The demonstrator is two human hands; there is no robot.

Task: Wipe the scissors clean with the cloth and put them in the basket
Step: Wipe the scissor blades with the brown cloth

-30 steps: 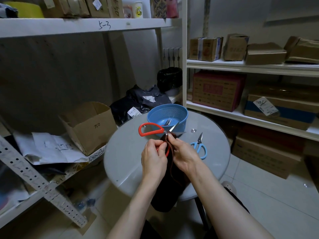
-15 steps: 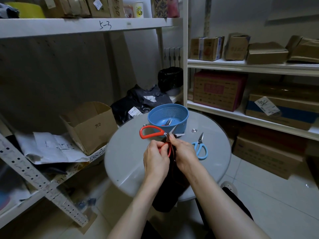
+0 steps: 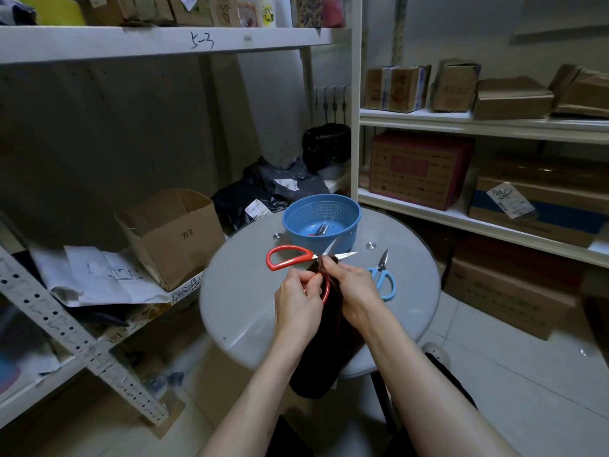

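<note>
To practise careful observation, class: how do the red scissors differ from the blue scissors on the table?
The red scissors are gripped by the left hand, blades apart; the blue scissors lie untouched on the table, blades together. The right hand pinches a cloth on the red scissors, not the blue. The red look larger. Both have looped handles.

An open cardboard box (image 3: 178,239) sits beside loose papers (image 3: 99,278), black bags (image 3: 263,192) behind the round table (image 3: 244,291).

L hand (image 3: 298,305) holds red scissors (image 3: 290,257), blades open. R hand (image 3: 354,290) pinches dark cloth (image 3: 329,351) on blade. Blue basket (image 3: 321,211) behind.
</note>
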